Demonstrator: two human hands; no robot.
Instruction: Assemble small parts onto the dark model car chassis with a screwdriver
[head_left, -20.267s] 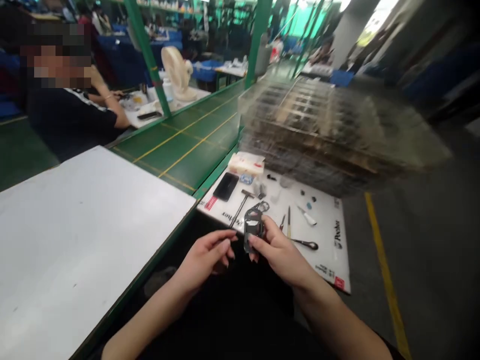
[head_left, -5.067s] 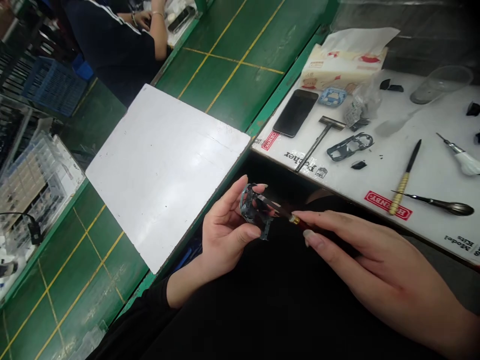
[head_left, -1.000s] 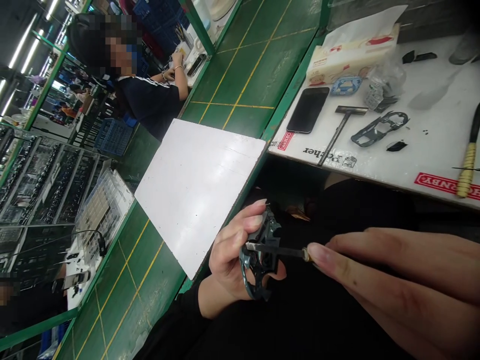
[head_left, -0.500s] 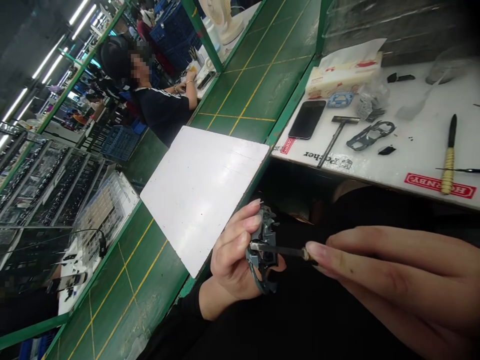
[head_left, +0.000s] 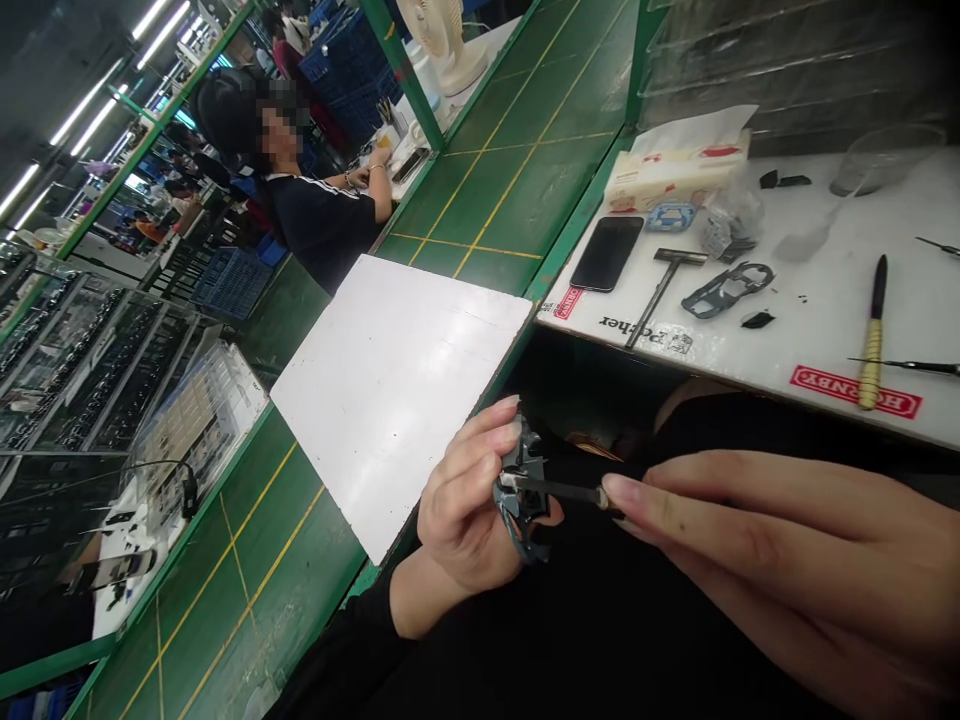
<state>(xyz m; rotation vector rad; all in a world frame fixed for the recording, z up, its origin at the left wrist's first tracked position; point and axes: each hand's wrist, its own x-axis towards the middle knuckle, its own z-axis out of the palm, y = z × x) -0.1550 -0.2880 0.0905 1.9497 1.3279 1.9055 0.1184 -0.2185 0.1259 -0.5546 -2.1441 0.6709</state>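
Observation:
My left hand (head_left: 461, 515) is closed around a dark grey plastic model car body (head_left: 531, 510), tilted on edge with its openings toward my right side. The fingers cover part of it. My right hand (head_left: 780, 540) pinches a thin, flat, dark metal file (head_left: 562, 490) by its handle end, which the fingers mostly hide. The file's tip reaches the near side of the car body, close to my left fingertips. Whether it touches the plastic is hard to make out. Both hands are held above my dark-clothed lap.
A white board (head_left: 405, 390) bridges to the green bench (head_left: 502, 215). The right-hand table (head_left: 825, 300) carries a phone (head_left: 607, 253), a T-shaped tool (head_left: 660, 300), another grey car body (head_left: 727, 290), a tissue pack (head_left: 679, 170) and a yellow-handled tool (head_left: 871, 350). A co-worker (head_left: 322, 220) sits beyond.
The camera view has shifted slightly, moving the table's things left and down in the picture. Both hands keep their grips; the file remains at the car body with only a small shift.

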